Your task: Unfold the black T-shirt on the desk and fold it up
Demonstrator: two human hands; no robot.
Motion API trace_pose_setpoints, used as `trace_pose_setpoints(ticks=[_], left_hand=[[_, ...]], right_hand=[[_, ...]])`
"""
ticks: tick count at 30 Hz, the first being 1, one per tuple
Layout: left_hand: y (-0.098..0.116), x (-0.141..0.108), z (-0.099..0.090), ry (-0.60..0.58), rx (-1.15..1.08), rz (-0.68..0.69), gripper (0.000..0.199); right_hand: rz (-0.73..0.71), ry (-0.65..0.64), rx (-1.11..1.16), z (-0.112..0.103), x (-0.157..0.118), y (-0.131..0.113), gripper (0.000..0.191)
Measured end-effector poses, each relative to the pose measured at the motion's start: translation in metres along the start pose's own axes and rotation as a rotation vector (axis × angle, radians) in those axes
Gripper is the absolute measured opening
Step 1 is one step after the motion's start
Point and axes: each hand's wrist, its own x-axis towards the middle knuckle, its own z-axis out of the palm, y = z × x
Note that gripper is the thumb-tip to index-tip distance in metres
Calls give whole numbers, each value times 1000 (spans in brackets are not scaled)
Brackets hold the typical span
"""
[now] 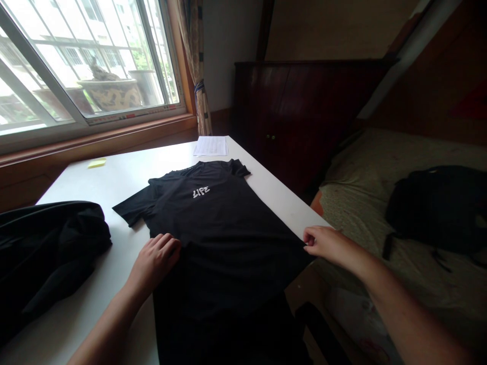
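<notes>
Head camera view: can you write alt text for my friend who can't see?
A person's left hand and right hand touch opposite edges of a black T-shirt spread on a white table. Papers lie beyond it; a dark bundle lies left.

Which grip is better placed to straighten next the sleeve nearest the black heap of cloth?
Probably the left grip: it rests at the side edge of the shirt, near that sleeve, whereas the right grip pinches the opposite edge.
</notes>
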Motion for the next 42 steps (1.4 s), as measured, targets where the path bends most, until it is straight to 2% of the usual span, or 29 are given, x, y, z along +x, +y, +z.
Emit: trace_pose_setpoints(ticks=[5, 10, 12, 15, 19, 24, 27, 30, 36, 39, 42], left_hand=[[1, 0, -1, 19, 20, 0, 15], [1, -1, -2, 33, 12, -12, 13], [1, 0, -1, 25, 8, -12, 13], [1, 0, 3, -8, 6, 1, 13], [0, 0, 6, -45, 1, 13, 11], [0, -1, 5, -73, -27, 11, 10], [0, -2, 6, -69, -26, 13, 9], [0, -1, 8, -68, -17, 19, 10], [2, 0, 8, -76, 9, 32, 10], [3, 0, 6, -69, 26, 33, 10], [4, 0, 5, -60, 31, 22, 10]], right_hand=[[63, 0, 52, 10, 3, 10, 17], [78, -28, 358, 10, 4, 36, 10], [94, -31, 409, 11, 3, 43, 8], [78, -4, 298, 10, 1, 39, 3], [33, 27, 71, 2, -3, 20, 12], [4, 107, -86, -10, 0, 3, 19], [-9, 171, -120, -11, 9, -5, 18], [-8, 145, -147, -4, 20, -9, 15], [87, 122, -228, 13, 29, -7, 14], [111, 141, -219, 12, 29, -6, 13], [114, 135, -115, 8, 30, 2, 11]])
